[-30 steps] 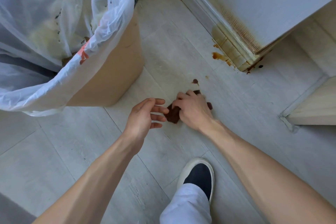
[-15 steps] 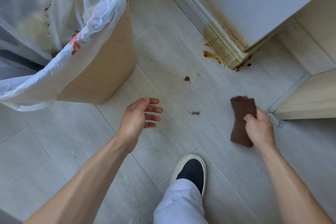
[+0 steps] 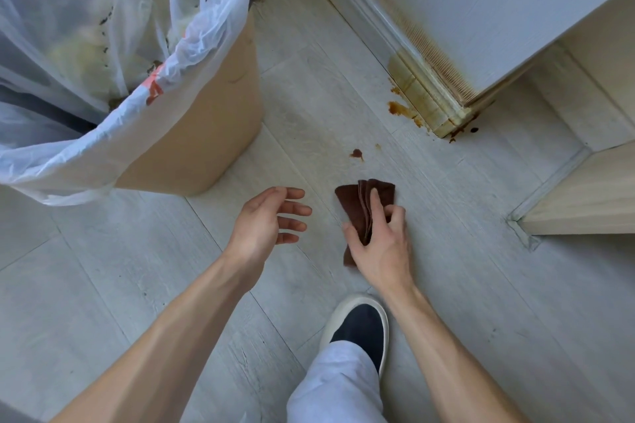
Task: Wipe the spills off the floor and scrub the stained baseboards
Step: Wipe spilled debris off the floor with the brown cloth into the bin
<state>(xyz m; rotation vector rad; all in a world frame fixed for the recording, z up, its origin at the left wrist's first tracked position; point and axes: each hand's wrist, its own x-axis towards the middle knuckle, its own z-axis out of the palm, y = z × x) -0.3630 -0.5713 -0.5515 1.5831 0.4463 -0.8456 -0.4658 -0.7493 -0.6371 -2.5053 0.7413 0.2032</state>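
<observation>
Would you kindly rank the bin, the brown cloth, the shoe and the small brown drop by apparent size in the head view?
1. bin
2. shoe, nearer the camera, so unsure against the cloth
3. brown cloth
4. small brown drop

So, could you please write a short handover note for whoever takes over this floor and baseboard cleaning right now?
Right hand: grips the folded brown cloth low over the floor.
Left hand: open, holding nothing, beside the cloth.
Bin with white liner stands to the left.
Done: nothing I can confirm as wiped from this view.
Left: the small dark spot just beyond the cloth, the brown spill against the baseboard, the dark drips at its corner, and the yellow-brown staining along the baseboard itself.
</observation>
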